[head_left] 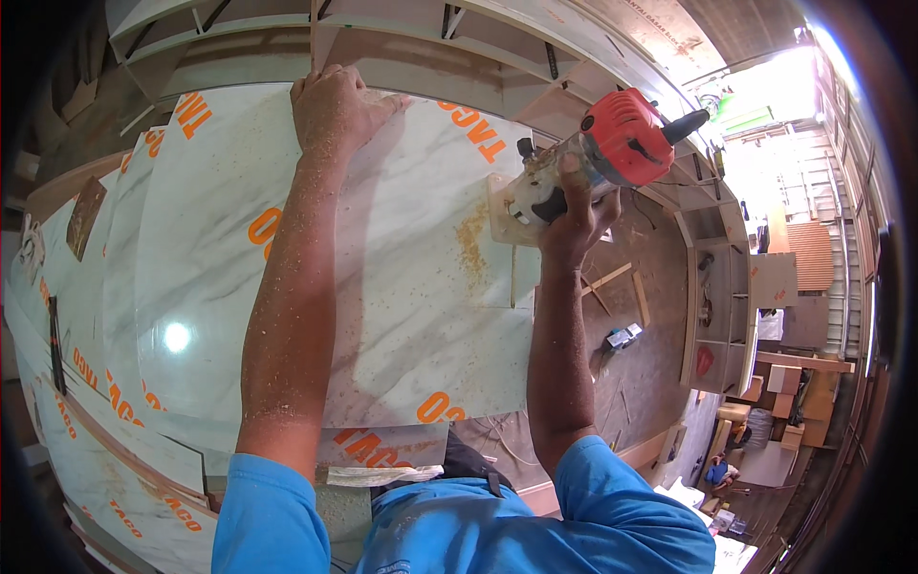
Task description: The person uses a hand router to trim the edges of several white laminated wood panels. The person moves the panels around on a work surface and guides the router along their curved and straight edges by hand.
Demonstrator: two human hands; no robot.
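Note:
A white marble-patterned panel (421, 287) with orange print lies in front of me. My left hand (337, 107) is closed over its far edge, fingers curled and thumb stretched to the right along the edge. My right hand (579, 212) is wrapped round the lower body of a trim router (626, 139) with a red motor housing and black cord end. The router tilts to the right, and its pale base plate (501, 209) rests at the panel's right edge. The bit is hidden. Sawdust (470, 241) lies beside the base, and flecks of it coat both forearms.
More marble-patterned panels (72, 354) are stacked at the left. Open cabinet frames (411, 57) curve along the far side, with a shelf unit (719, 306) to the right. On the floor lie wood offcuts (641, 297) and a small silver-and-blue tool (623, 336). Another person (722, 473) is far off at lower right.

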